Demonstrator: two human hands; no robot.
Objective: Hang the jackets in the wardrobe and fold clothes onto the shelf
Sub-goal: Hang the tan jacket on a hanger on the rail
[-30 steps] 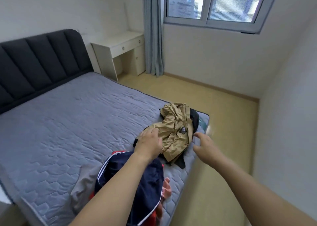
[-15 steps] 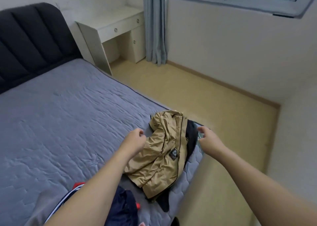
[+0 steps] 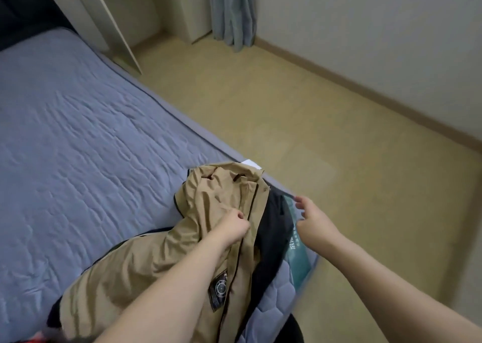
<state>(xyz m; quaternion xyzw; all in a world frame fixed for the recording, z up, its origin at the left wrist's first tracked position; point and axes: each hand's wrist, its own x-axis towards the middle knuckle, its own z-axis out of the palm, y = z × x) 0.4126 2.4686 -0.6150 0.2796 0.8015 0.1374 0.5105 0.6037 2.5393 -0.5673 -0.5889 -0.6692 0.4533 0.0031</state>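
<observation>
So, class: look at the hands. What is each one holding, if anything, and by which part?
The left hand grips the tan jacket by its front fabric near the zip edge. The right hand holds nothing.

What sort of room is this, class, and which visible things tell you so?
Most likely a bedroom. A quilted grey mattress fills the left side, a tan jacket lies crumpled on it, and a white dressing table stands beside a curtain.
</observation>
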